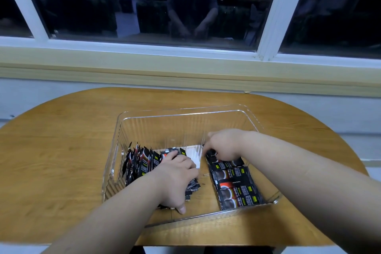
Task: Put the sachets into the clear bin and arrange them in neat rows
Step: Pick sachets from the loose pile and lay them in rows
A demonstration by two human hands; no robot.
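A clear ribbed plastic bin (181,117) stands on the round wooden table. Both my hands are inside it. Several black sachets (138,161) stand on edge in a bunch along the bin's left side. My left hand (175,177) lies over that bunch, fingers curled round a group of sachets, thumb down near the front wall. A row of black sachets (235,183) lies flat and overlapping along the right side. My right hand (222,144) pinches the far end of that flat row. A white card (193,154) shows on the bin floor between my hands.
The wooden table (61,150) has bare surface to the left, right and behind the bin. A window sill (185,68) and a dark window run along the wall behind the table's far edge.
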